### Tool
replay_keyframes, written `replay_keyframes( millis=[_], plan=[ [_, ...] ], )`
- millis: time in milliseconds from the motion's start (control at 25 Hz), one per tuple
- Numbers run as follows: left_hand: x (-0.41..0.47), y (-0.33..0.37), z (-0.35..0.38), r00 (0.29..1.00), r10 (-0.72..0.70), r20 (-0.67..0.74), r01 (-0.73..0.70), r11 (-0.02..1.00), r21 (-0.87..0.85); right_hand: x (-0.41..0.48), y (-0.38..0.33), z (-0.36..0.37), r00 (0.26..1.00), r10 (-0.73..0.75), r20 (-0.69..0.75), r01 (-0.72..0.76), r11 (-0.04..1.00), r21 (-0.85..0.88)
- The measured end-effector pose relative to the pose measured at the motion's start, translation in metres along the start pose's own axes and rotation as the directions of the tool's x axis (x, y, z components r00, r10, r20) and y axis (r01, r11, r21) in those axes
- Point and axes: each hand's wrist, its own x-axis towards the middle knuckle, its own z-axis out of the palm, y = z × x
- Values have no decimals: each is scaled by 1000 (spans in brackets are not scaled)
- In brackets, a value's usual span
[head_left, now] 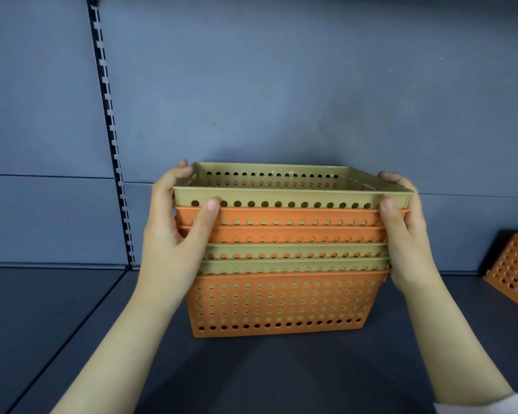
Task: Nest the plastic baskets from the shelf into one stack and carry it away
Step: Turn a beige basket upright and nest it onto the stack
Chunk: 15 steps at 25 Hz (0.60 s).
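Left hand [174, 234] fingers [181, 171] hooked over the far left corner of the top green basket [290, 196], thumb pressed flat across the front rims just below. Right hand [404, 231] mirrored on the opposite end: fingers curled over the right rim, thumb on the near right corner. Both hands closed on the stack [284, 258], clamping it from its two short ends.

Six baskets nested, by the rims showing: green on top, two orange, two green, and an orange basket [281, 303] outermost at the bottom, green walls visible through its holes. Stack sitting square and upright on the shelf [72, 324], or just barely off it; contact at the base hard to judge, though a shadow lies close beneath.

Nesting apparently near done, rims evenly spaced and none cocked. Still left, judging from this: one more orange basket [516, 271] lying tipped at the far right edge of view, well apart from the stack and only partly in frame, probably to be added. Carrying away not yet begun. Hold high on the upper rims, so a lift might draw the top baskets out of the lower ones unless the squeeze reaches the lower rims; left palm does seem to bear on them.

Shelf dark grey and bare apart from the baskets. Behind, a blue-grey back panel [281, 85] with a slotted upright strip [111, 138] running down on the left. White sleeve cuff [485, 406] at the lower right corner.
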Motion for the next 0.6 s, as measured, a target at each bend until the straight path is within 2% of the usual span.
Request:
replay_keyframes(
  millis=[320,600],
  plan=[
    [7,-15,4,999,42,-22,-42,999,23,-1,4,6,995,-19,-95,15,999,-37],
    [3,-15,8,998,38,-55,-33,997,75,-7,-3,9,995,24,-98,-29,998,-58]
  ],
)
